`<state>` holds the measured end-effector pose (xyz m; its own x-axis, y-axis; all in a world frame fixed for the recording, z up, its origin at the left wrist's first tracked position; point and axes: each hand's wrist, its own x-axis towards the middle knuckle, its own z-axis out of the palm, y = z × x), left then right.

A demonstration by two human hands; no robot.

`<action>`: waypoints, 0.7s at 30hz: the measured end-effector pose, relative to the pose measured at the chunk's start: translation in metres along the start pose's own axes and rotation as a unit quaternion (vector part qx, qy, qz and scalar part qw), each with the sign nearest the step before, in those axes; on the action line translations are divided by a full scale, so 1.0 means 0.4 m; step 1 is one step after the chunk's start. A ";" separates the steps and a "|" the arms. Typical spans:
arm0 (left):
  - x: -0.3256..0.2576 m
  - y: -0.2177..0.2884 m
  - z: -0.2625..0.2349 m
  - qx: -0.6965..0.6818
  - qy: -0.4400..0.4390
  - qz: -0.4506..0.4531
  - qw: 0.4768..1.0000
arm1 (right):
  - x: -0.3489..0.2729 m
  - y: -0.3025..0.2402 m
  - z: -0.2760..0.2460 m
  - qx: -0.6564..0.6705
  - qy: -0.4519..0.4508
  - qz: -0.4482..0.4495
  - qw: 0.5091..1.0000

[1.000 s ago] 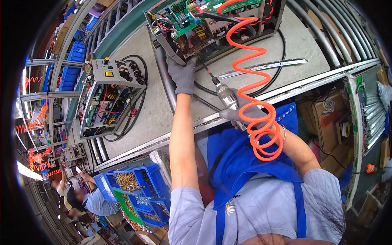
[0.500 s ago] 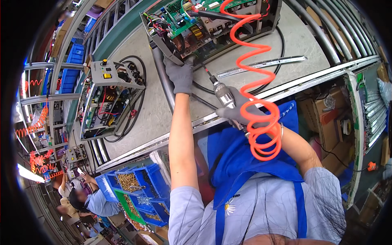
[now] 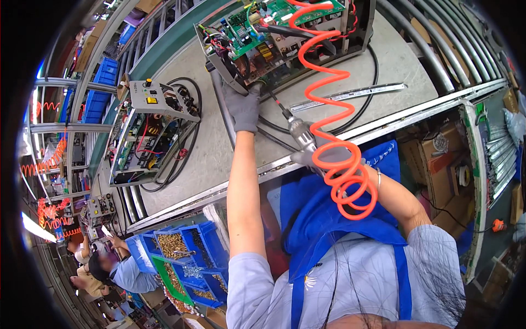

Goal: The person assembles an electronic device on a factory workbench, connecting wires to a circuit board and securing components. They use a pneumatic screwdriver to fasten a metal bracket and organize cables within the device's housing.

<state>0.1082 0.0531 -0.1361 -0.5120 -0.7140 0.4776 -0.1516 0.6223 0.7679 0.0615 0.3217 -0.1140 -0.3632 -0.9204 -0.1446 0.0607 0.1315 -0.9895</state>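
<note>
An opened electrical unit (image 3: 285, 60) with a green circuit board and bundles of wire sits at the far side of the workbench. My left hand (image 3: 244, 108), in a grey glove, is closed around the lower left edge of its frame; some fingertips are hidden behind it. In my right hand (image 3: 331, 156), also gloved, is a power screwdriver (image 3: 301, 131) with a long thin bit. The bit slants up toward the unit's lower edge, close to my left fingers; whether it touches anything I cannot tell. An orange coiled hose (image 3: 329, 90) hangs across the right hand and partly covers it.
A metal strip (image 3: 350, 97) and a black cable lie on the bench (image 3: 219, 159). Another open unit (image 3: 148, 137) stands at left. Metal rollers (image 3: 438, 49) run at the far right. Blue bins (image 3: 205, 247) of screws sit lower left, with people (image 3: 129, 271) beyond.
The view has shifted slightly, so the units appear a little further right and lower. The screwdriver has come slightly nearer to me, and the coiled hose has swung left. My left hand keeps its hold.
</note>
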 end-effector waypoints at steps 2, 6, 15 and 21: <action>-0.013 0.027 -0.020 0.008 -0.003 -0.018 1.000 | -0.011 0.014 -0.007 -0.019 -0.004 -0.001 1.000; -0.066 0.039 -0.020 0.078 0.064 -0.031 0.994 | 0.000 -0.060 -0.017 0.091 0.027 0.114 0.989; -0.065 -0.003 -0.054 0.253 0.118 -0.067 0.958 | -0.067 -0.072 -0.077 0.231 -0.041 0.225 0.946; -0.121 0.036 -0.104 0.276 0.149 -0.043 0.949 | -0.275 -0.243 -0.301 0.273 -0.016 0.164 0.948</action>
<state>0.1660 0.0833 -0.1304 -0.2284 -0.7771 0.5864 -0.6427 0.5728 0.5087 -0.0162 0.4546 -0.0031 -0.2132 -0.8746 -0.4355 0.6407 0.2114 -0.7381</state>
